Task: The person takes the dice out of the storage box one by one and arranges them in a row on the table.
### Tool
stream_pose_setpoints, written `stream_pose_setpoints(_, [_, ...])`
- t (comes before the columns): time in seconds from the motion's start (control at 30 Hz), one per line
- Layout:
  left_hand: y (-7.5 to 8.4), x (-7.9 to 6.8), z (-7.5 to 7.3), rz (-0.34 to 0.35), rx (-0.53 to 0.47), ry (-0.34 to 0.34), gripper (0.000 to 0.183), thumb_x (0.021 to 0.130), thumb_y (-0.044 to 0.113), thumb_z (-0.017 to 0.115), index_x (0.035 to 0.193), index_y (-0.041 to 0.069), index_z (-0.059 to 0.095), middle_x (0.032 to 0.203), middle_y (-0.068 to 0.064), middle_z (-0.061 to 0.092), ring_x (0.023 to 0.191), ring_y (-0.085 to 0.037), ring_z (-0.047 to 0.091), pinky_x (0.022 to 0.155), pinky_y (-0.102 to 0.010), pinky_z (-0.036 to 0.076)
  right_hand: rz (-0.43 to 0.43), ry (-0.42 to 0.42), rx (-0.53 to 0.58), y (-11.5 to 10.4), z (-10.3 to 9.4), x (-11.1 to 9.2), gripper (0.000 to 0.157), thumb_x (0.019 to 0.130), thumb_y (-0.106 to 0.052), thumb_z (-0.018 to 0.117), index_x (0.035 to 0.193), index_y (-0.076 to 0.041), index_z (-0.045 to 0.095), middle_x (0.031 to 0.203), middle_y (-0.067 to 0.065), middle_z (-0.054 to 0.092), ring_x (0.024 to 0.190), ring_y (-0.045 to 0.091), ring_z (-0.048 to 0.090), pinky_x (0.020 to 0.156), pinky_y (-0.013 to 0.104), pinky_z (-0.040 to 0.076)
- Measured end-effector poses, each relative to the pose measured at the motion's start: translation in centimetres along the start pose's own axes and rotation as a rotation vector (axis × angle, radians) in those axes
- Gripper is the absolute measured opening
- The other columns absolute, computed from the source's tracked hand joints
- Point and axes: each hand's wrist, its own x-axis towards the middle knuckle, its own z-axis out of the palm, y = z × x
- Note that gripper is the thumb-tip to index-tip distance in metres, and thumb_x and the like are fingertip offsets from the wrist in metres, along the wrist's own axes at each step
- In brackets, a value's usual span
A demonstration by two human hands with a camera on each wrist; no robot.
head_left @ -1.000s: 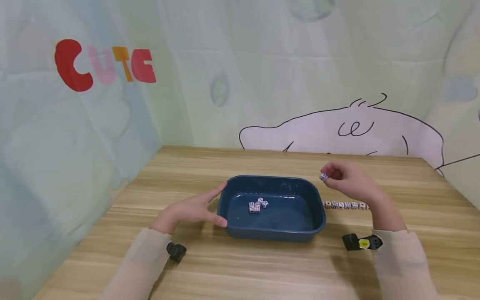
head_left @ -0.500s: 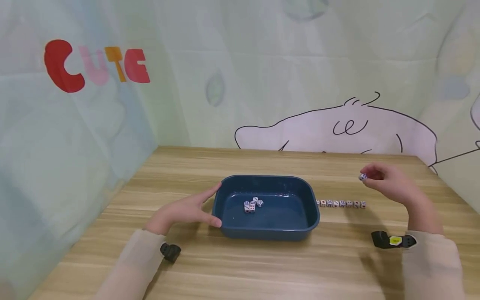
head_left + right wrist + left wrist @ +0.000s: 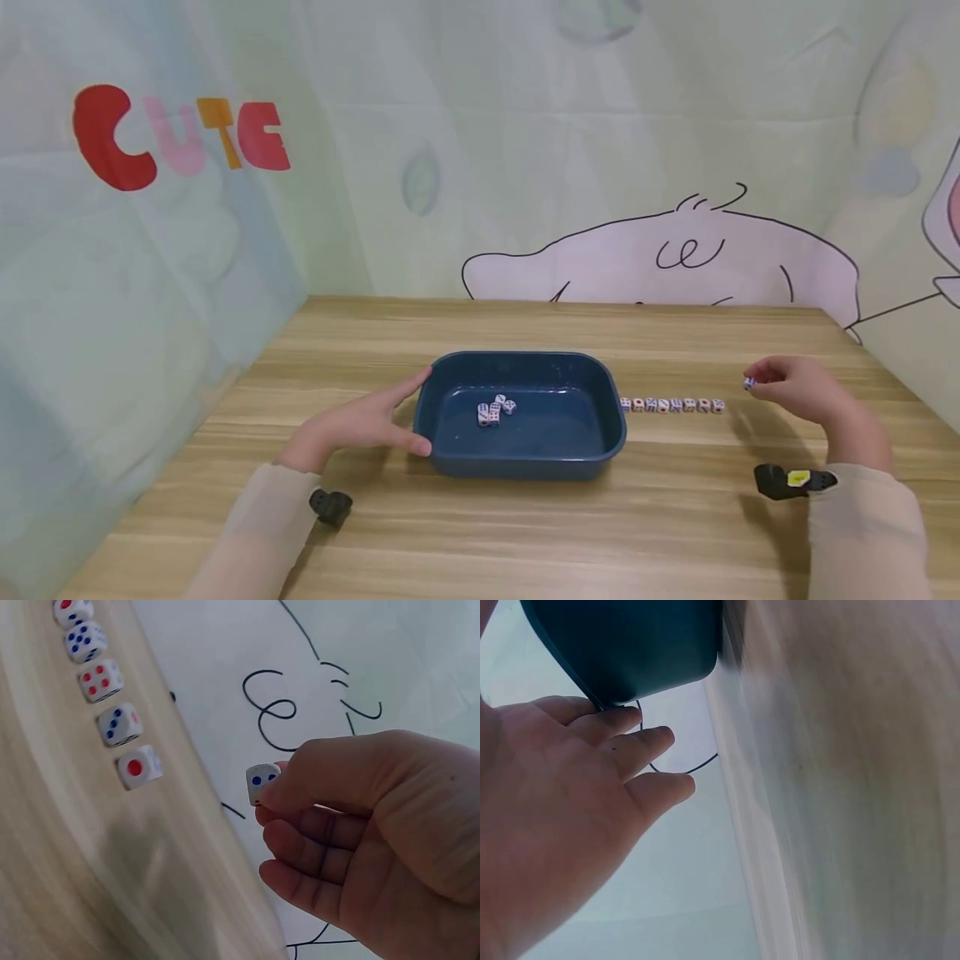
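Note:
Between thumb and fingertip my right hand (image 3: 798,390) pinches a white die (image 3: 261,782) with blue pips, held above the table just past the right end of a row of dice (image 3: 663,406). In the right wrist view the row's end die (image 3: 139,767) shows one red pip. My left hand (image 3: 360,427) rests against the left side of a dark blue rectangular tray (image 3: 525,469), thumb and fingers spread along its rim. Several white dice (image 3: 489,414) lie clustered inside the tray, left of its middle.
The row of dice runs rightward from the tray's right wall across the wooden table (image 3: 480,542). Behind the table hangs a printed cloth (image 3: 600,167), which also covers the left side. A black wrist camera (image 3: 787,481) sits on the right cuff.
My right hand has moved right with the die, from near the tray to beyond the row's end, and lately lower. The left hand stays at the tray. The head view has shifted slightly.

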Motion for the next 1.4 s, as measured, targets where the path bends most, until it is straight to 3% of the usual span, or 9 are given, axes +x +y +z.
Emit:
stream_pose_setpoints(0.27, [-0.3, 0.1, 0.0, -0.009, -0.008, 0.003, 0.112, 0.076, 0.041, 0.079, 0.156, 0.012, 0.007, 0.16, -0.016, 0.013, 0.146, -0.038, 0.013, 0.113, -0.061, 0.017, 0.029, -0.061, 0.004, 0.9, 1.1, 0.5, 0.025, 0.086, -0.009, 0.063, 0.104, 0.008, 0.063, 0.095, 0.015, 0.063, 0.087, 0.023, 0.055, 0.071, 0.032, 0.045])
stream_pose_setpoints(0.63, [0.0, 0.0, 0.0, -0.015, -0.017, 0.004, 0.112, 0.075, 0.041, 0.079, 0.156, 0.013, 0.007, 0.16, -0.016, 0.013, 0.146, -0.038, 0.014, 0.114, -0.06, 0.018, -0.001, -0.124, 0.051, 1.1, 1.9, 1.1, 0.027, 0.082, -0.003, 0.064, 0.102, 0.014, 0.06, 0.094, 0.016, 0.063, 0.084, 0.017, 0.055, 0.074, 0.032, 0.044])
stream_pose_setpoints(1.17, [-0.1, 0.0, 0.1, -0.011, -0.036, 0.004, 0.112, 0.075, 0.04, 0.08, 0.156, 0.013, 0.008, 0.161, -0.014, 0.012, 0.146, -0.037, 0.012, 0.114, -0.06, 0.016, -0.01, -0.147, 0.005, 0.7, 2.1, 1.2, 0.024, 0.081, -0.003, 0.063, 0.1, 0.012, 0.061, 0.092, 0.015, 0.062, 0.084, 0.018, 0.053, 0.074, 0.034, 0.043])
stream_pose_setpoints(1.4, [-0.1, -0.1, 0.1, -0.009, -0.033, 0.005, 0.113, 0.075, 0.041, 0.08, 0.156, 0.012, 0.007, 0.16, -0.016, 0.012, 0.146, -0.038, 0.012, 0.113, -0.061, 0.016, 0.007, -0.16, 0.007, 0.6, 1.8, 1.0, 0.031, 0.082, -0.005, 0.063, 0.107, 0.012, 0.058, 0.096, 0.019, 0.062, 0.089, 0.028, 0.057, 0.076, 0.038, 0.045])
